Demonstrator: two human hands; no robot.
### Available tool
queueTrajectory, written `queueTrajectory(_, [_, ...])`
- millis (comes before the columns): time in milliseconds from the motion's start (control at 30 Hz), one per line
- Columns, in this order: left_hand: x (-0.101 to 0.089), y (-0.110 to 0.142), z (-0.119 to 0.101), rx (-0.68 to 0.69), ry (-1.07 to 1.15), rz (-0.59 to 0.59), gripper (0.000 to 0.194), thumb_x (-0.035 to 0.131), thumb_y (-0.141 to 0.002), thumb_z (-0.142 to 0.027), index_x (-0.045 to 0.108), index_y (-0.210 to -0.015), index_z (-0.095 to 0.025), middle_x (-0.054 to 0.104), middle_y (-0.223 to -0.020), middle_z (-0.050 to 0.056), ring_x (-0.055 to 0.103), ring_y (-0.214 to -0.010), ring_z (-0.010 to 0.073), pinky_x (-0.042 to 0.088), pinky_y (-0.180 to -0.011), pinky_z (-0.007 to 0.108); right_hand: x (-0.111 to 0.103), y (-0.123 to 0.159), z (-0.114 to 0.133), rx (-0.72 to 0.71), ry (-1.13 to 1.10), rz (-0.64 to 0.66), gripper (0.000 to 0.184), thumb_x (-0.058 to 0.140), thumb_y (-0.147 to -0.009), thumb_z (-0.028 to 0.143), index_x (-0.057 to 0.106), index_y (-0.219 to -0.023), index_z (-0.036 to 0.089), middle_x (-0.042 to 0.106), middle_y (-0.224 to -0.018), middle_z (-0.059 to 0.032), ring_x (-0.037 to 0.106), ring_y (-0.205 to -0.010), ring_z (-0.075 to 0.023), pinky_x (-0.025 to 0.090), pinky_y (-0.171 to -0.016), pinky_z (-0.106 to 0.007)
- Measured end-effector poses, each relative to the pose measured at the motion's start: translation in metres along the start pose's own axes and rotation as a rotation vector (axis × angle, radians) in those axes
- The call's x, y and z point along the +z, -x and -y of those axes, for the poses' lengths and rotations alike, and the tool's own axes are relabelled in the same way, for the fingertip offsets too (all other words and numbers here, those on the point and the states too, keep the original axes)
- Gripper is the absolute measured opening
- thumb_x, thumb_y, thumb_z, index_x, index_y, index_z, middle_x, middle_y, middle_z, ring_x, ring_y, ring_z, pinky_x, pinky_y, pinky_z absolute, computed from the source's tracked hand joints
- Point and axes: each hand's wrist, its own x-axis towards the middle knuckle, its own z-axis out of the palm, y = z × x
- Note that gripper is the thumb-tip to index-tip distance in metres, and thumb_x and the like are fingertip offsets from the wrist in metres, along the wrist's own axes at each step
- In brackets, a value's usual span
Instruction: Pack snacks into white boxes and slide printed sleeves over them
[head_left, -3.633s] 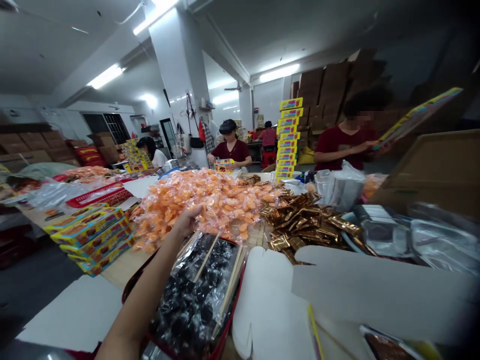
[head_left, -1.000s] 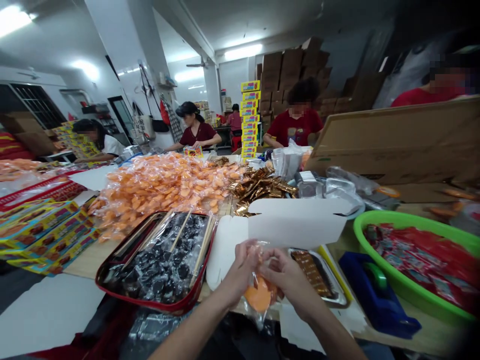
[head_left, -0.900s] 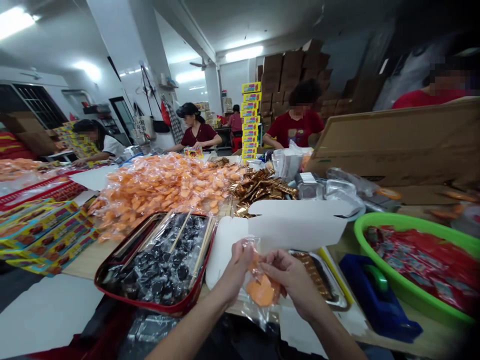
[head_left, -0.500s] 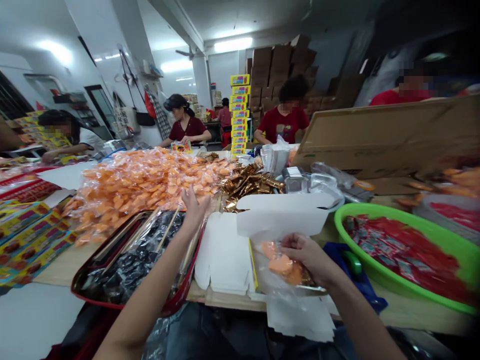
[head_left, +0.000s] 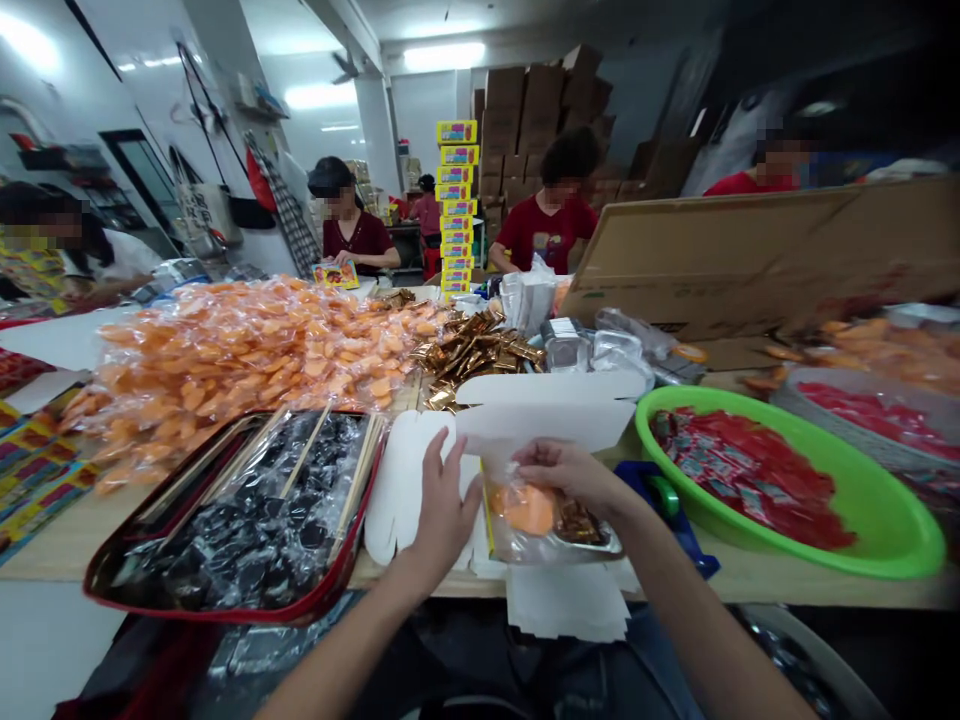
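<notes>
Orange packet (head_left: pixel 531 510): it lies just right of the frame's centre, in clear plastic, on the near side of the open white carton (head_left: pixel 551 425), left of a brown packet (head_left: pixel 579 522).
Right hand (head_left: pixel 581 478): mine nearer the packet; it comes in from the lower right, fingers bent down at the wrapper's upper edge. I cannot tell whether I am pinching the plastic or only resting on it.
From right fingertips to packet: the orange lies directly below them in the frame, close by.
Left hand (head_left: pixel 444 515): my fingers are spread and hold nothing, raised left of the carton's yellow edge (head_left: pixel 490 520), the thumb nearest to it; the packet lies to its right, apart.
Long axis: orange and brown sit side by side, so their row runs left to right in the frame, across the line of my right fingers; the orange packet's own long axis is unclear under the wrapper.
Around: the red-rimmed tray (head_left: pixel 330 600) fills the lower left, the green basin (head_left: pixel 926 540) the lower right.
</notes>
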Motion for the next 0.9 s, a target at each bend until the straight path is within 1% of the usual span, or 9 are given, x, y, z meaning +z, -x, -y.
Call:
queueTrajectory(133, [-0.001,0.0,0.003,0.071,-0.066,-0.004,0.047,0.054,-0.085,-0.031,0.045,-0.13,-0.023,0.026,-0.146,0.011,0.017,-0.138,0.0248,0.009,-0.113,0.044,0.016,-0.025,-0.017,-0.161,0.375,-0.131,0.014,0.063,-0.071,0.028,0.061,-0.079,0.017,0.062,-0.082,-0.005,0.055,-0.082,-0.021,0.045,-0.075,-0.034])
queueTrajectory(233, [0.005,0.011,-0.002,0.168,0.001,0.3,0.04,0.053,-0.085,-0.028,0.054,-0.124,-0.026,0.042,-0.14,0.009,0.023,-0.137,0.0254,0.0,-0.113,0.045,0.019,-0.02,-0.028,-0.338,0.484,-0.288,0.012,0.058,-0.077,0.027,0.062,-0.085,0.019,0.06,-0.099,-0.0085,0.048,-0.102,-0.0251,0.037,-0.091,-0.04])
queueTrajectory(367, [0.021,0.023,-0.002,0.139,0.085,0.6,0.037,0.06,-0.081,-0.028,0.059,-0.117,-0.029,0.049,-0.135,0.007,0.022,-0.137,0.0295,-0.011,-0.11,0.051,-0.001,0.009,-0.033,-0.476,0.531,-0.674,0.019,0.046,-0.086,0.03,0.058,-0.098,0.02,0.057,-0.098,-0.0079,0.051,-0.093,-0.0216,0.04,-0.087,-0.037])
queueTrajectory(433, [0.025,0.019,0.003,0.098,0.058,0.567,0.03,0.06,-0.08,-0.029,0.063,-0.11,-0.03,0.053,-0.13,0.007,0.028,-0.135,0.0293,-0.004,-0.112,0.05,-0.023,0.022,-0.033,-0.422,0.456,-0.951,0.029,0.049,-0.085,0.036,0.052,-0.108,0.018,0.051,-0.104,-0.0087,0.051,-0.083,-0.0187,0.044,-0.078,-0.034])
queueTrajectory(533, [0.019,-0.01,0.015,0.007,0.025,0.14,0.034,0.06,-0.081,-0.034,0.058,-0.113,-0.026,0.049,-0.13,0.009,0.034,-0.13,0.0262,0.015,-0.112,0.045,-0.065,0.028,-0.034,-0.317,0.454,-1.181,0.056,0.056,-0.078,0.045,0.042,-0.122,0.014,0.043,-0.114,-0.0133,0.049,-0.081,-0.0185,0.044,-0.073,-0.033])
queueTrajectory(600, [0.013,-0.042,0.022,-0.046,0.013,-0.17,0.053,0.065,-0.075,-0.038,0.048,-0.123,-0.023,0.038,-0.137,0.011,0.027,-0.132,0.0252,0.019,-0.111,0.042,-0.092,0.024,-0.035,-0.238,0.52,-1.135,0.07,0.059,-0.072,0.05,0.038,-0.126,0.011,0.048,-0.11,-0.0145,0.05,-0.084,-0.0215,0.043,-0.072,-0.034])
queueTrajectory(633, [0.012,-0.058,0.026,-0.057,0.014,-0.238,0.06,0.068,-0.072,-0.038,0.045,-0.125,-0.022,0.034,-0.139,0.011,0.024,-0.134,0.025,0.019,-0.111,0.04,-0.102,0.021,-0.037,-0.188,0.548,-1.063,0.07,0.059,-0.07,0.052,0.04,-0.124,0.011,0.052,-0.104,-0.0129,0.051,-0.082,-0.0222,0.043,-0.071,-0.034])
queueTrajectory(767, [0.018,-0.093,0.03,-0.103,0.188,-0.06,0.036,0.068,-0.072,-0.038,0.059,-0.102,-0.019,0.05,-0.126,0.01,0.04,-0.123,0.0254,0.025,-0.107,0.039,-0.115,0.013,-0.039,-0.059,0.632,-0.801,0.041,0.051,-0.072,0.056,0.057,-0.085,0.018,0.056,-0.066,-0.0028,0.051,-0.061,-0.0201,0.039,-0.061,-0.032])
queueTrajectory(900, [0.037,-0.067,0.018,-0.246,0.499,0.046,0.03,0.062,-0.078,-0.039,0.059,-0.1,-0.019,0.058,-0.116,0.007,0.051,-0.112,0.0239,0.036,-0.098,0.037,-0.096,0.021,-0.039,-0.108,0.704,-0.725,0.033,0.043,-0.079,0.05,0.058,-0.087,0.021,0.058,-0.065,-0.0036,0.056,-0.063,-0.0227,0.039,-0.063,-0.033])
